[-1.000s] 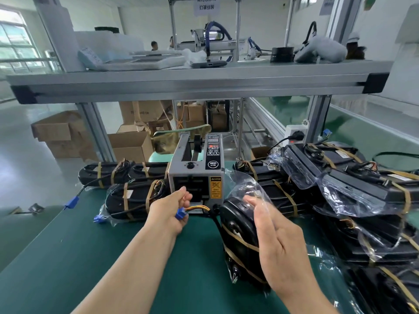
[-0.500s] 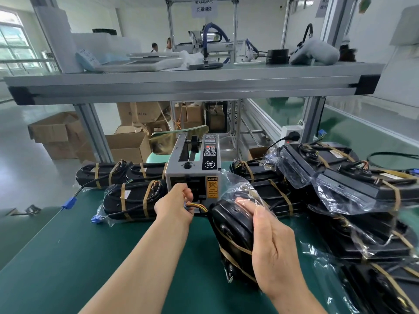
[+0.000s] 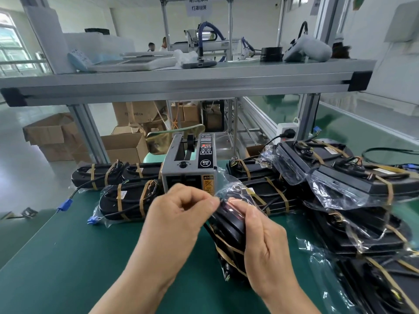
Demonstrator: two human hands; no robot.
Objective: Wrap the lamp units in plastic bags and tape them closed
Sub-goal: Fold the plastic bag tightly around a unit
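Observation:
A black lamp unit (image 3: 229, 234) with tan bands stands on end on the green mat, inside a clear plastic bag (image 3: 238, 189). My right hand (image 3: 263, 243) grips its upper end and holds the bag's folded mouth down with the fingertips. My left hand (image 3: 181, 214) is just left of it, fingers curled, thumb and forefinger pinching a small clear piece of tape at the bag's mouth; the piece is blurred. The grey tape dispenser (image 3: 190, 168) stands right behind both hands.
Bagged lamp units (image 3: 353, 180) are piled at the right, and more lie at the left (image 3: 129, 200) with blue connectors (image 3: 65, 205). An aluminium shelf (image 3: 181, 85) runs overhead. Cardboard boxes (image 3: 122, 146) stand on the floor beyond the green table (image 3: 68, 257).
My left hand left the dispenser's mouth and moved right to the bag's top. My right hand closed the bag's mouth over the lamp unit's end.

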